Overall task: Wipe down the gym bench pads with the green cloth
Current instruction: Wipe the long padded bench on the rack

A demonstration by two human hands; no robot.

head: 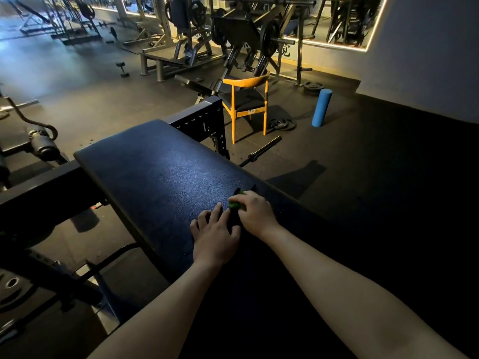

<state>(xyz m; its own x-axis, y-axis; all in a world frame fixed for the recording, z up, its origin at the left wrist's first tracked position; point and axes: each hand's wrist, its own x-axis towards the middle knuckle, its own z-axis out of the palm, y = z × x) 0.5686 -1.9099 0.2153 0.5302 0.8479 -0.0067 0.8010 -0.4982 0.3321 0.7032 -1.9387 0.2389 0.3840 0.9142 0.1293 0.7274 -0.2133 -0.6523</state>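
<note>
Head view shows the right hand (255,212) bunching the green cloth (235,204) on the near right of the bench pad (160,172), left hand (213,233) spread flat beside it, likely for bracing.

Gym floor. Padded bench (160,167), plate-loaded machines (241,35), dumbbell (122,69), weight plates (282,124), foam roller (321,107). Rubber flooring (363,156), wall mirrors (344,19).
</note>
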